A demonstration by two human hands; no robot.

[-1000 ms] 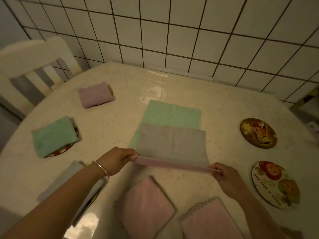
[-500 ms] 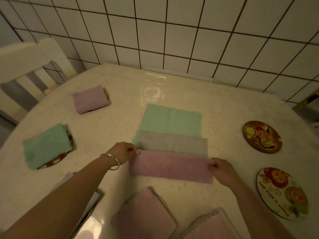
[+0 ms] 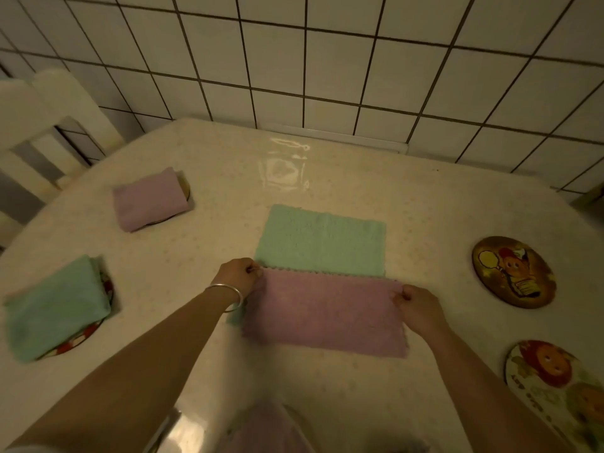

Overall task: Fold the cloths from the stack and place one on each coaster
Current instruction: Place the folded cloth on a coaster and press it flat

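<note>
Lying folded across the middle of the frame, a pink fluffy cloth rests on a flat green fluffy cloth on the cream speckled table. The left hand pinches the pink cloth's upper left corner, a silver bangle on its wrist. The right hand pinches the upper right corner.

At the left, a folded green cloth covers a red-patterned round coaster, and in the upper left a folded pink cloth lies on another coaster. At the right, a dark cartoon-printed round coaster and a pale cartoon-printed round coaster lie bare. Another pink cloth shows at the bottom edge. White wall tiles fill the top.
</note>
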